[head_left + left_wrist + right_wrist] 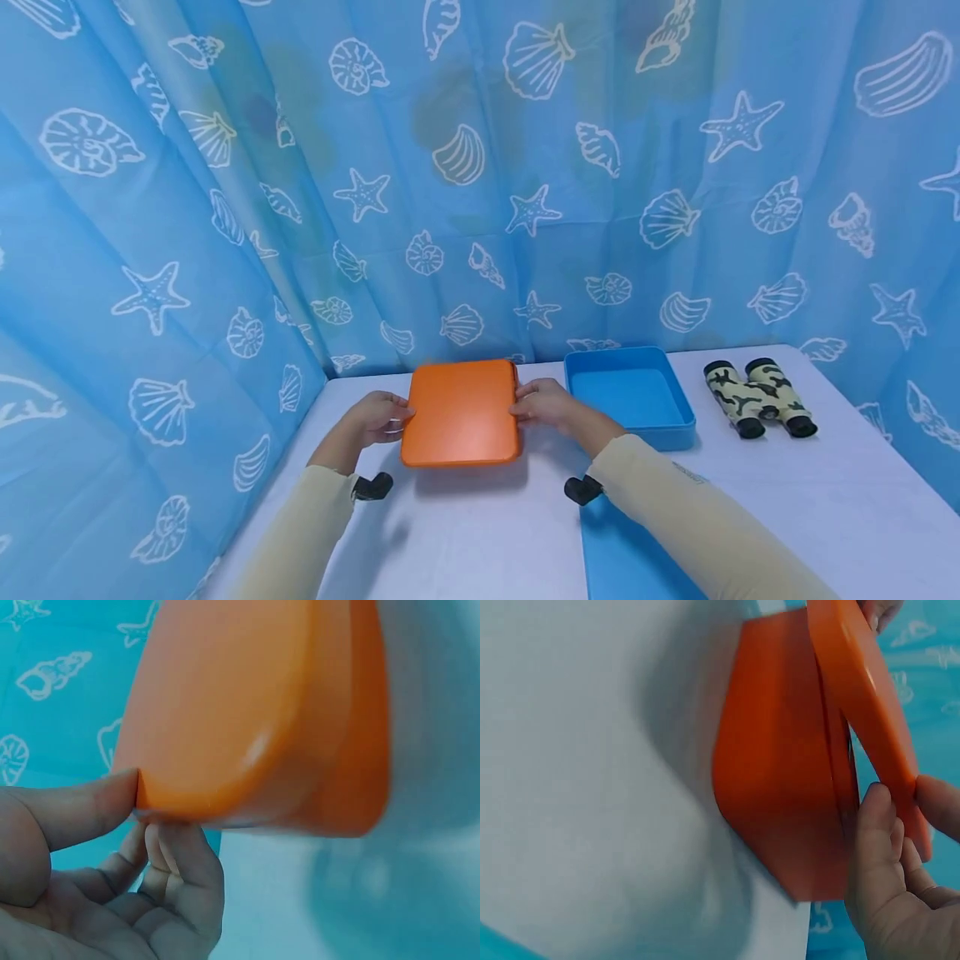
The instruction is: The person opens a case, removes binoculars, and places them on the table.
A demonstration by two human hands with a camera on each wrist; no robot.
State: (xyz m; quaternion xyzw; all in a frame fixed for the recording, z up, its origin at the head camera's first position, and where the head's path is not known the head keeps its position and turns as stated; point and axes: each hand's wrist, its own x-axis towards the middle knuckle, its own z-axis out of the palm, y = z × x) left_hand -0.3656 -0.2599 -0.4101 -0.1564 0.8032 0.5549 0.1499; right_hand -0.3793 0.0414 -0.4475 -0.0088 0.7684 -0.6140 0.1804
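Note:
An orange lid (461, 412) is held between both hands over an orange box (776, 757), which stands on the white table. Thumb and fingers of the left hand (378, 417) pinch the lid's left edge. On the opposite edge, the right hand (551, 402) pinches it, thumb on top and fingers underneath. Seen from the right wrist, the lid slants above the box's rim, with a gap that widens toward the right hand. From the head, the lid hides nearly all of the box.
To the right stands an open blue box (678, 437). A flat blue piece (630, 558) lies nearer, partly under the right forearm. Camouflage binoculars (783, 400) lie at the far right. A blue seashell curtain (480, 208) hangs behind the white table (465, 542).

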